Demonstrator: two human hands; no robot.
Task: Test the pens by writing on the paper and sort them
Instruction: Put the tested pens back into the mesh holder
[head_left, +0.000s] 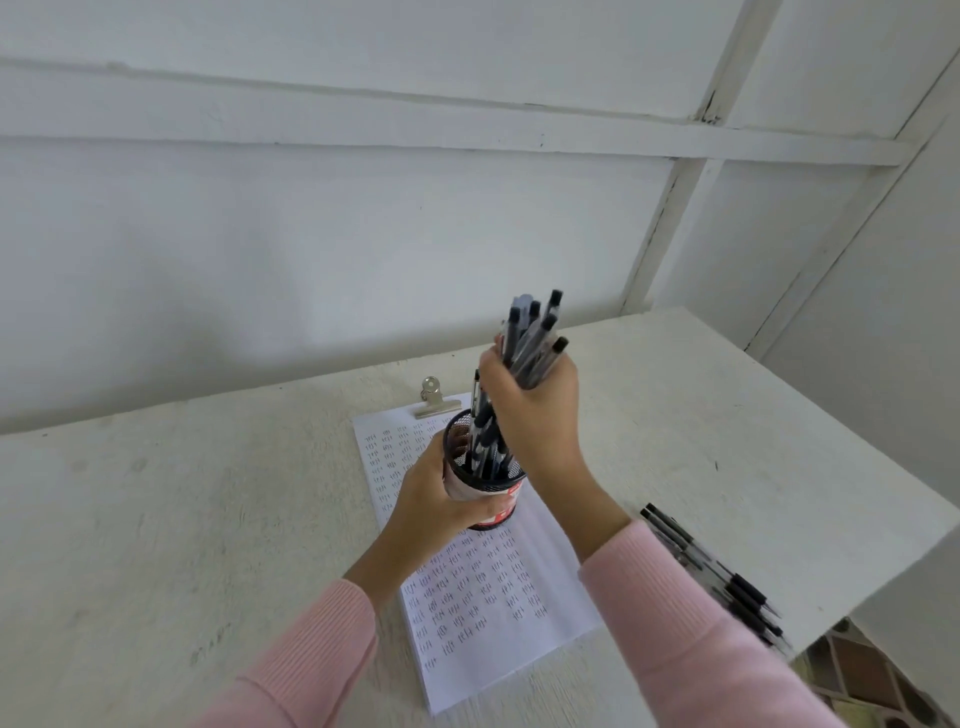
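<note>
Holding a black mesh cup (488, 486) is the left hand (426, 501), with its fingers and thumb curled round the side of it. The cup is over the middle of the paper (493, 592). I cannot tell if it stands on the paper or is lifted off it. The right hand (535, 410) is over the paper too, higher up, with its fingers wrapped tight round a bunch of pens (535, 332). Dark caps stick up out of the fist, and the low ends reach down into the cup. The paper lies flat on the white counter (208, 519) and is full of rows of little pen marks. A silver clip (434, 400) bites the far edge of the paper. To the right of the paper, some loose pens (737, 582) lie side by side on the counter, and they look blurry. Both arms wear pink sleeves (701, 623).
</note>
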